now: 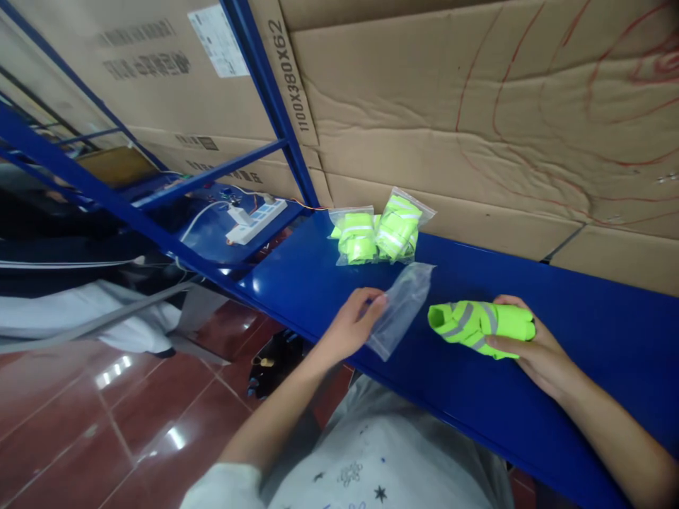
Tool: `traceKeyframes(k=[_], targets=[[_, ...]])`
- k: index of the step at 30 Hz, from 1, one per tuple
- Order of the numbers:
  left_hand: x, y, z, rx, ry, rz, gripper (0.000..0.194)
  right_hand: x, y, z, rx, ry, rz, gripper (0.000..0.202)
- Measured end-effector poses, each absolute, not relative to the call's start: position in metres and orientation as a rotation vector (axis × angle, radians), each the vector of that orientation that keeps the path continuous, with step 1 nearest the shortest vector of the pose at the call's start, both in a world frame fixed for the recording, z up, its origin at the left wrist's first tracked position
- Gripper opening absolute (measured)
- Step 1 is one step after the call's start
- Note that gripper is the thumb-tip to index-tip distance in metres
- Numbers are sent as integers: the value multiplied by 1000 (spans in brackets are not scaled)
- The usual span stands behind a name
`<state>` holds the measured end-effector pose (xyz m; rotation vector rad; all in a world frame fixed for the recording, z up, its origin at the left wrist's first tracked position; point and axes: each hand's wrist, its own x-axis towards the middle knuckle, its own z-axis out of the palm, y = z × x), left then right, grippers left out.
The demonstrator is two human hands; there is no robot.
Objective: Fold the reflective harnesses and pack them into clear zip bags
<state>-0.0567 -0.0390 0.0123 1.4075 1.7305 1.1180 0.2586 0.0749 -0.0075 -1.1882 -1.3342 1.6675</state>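
My left hand (pixel 356 322) pinches the side of a clear plastic bag (pixel 400 311), which looks flat with nothing inside. To the right, my right hand (pixel 530 346) is wrapped round a rolled neon-yellow reflective vest (pixel 472 324) with grey bands, held over the blue shelf. The roll's left end points towards the bag, and a gap separates the two. Behind the bag lie two clear bags with folded neon-yellow vests in them, a left packed vest (pixel 358 237) and a right packed vest (pixel 399 227), side by side.
The blue shelf (pixel 594 318) runs along a cardboard wall (pixel 397 106) with red pen lines. At left stand a blue metal frame (pixel 265 78) and a white power strip (pixel 257 220) with cables. Grey-white cloth (pixel 106 318) hangs above the red tiled floor (pixel 175 403).
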Motion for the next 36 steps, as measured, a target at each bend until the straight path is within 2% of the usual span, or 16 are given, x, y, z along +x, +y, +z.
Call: traceKeyframes(k=[4, 9, 11, 14, 17, 19, 22, 29, 32, 36], targets=[[-25, -13, 23, 989, 1270, 1043, 64, 255, 62, 2, -1088, -1396, 1781, 74], [-31, -39, 40, 857, 966, 1118, 69, 259, 74, 8, -1149, -1270, 1689, 74], [-33, -57, 38, 1043, 940, 1158, 80, 260, 78, 10, -1163, -1230, 1693, 74], [-29, -74, 29, 1635, 1169, 1153, 108, 258, 76, 11, -1154, -1202, 1759, 73], [-27, -57, 18, 2537, 1418, 974, 97, 255, 73, 11, -1134, -1189, 1810, 74], [-29, -28, 17, 2984, 1355, 707, 94, 257, 75, 11, -1149, -1156, 1795, 75], [-36, 19, 26, 3075, 1300, 331, 105, 267, 84, 12, -1189, -1096, 1732, 75], [-56, 64, 55, 3058, 1298, 131, 131, 283, 105, 8, -1257, -1033, 1651, 77], [-58, 76, 52, 3019, 1358, 38, 128, 279, 105, 4, -1239, -1048, 1686, 77], [-42, 89, 39, 2899, 1336, -2, 102, 275, 102, 3, -1233, -1043, 1689, 76]])
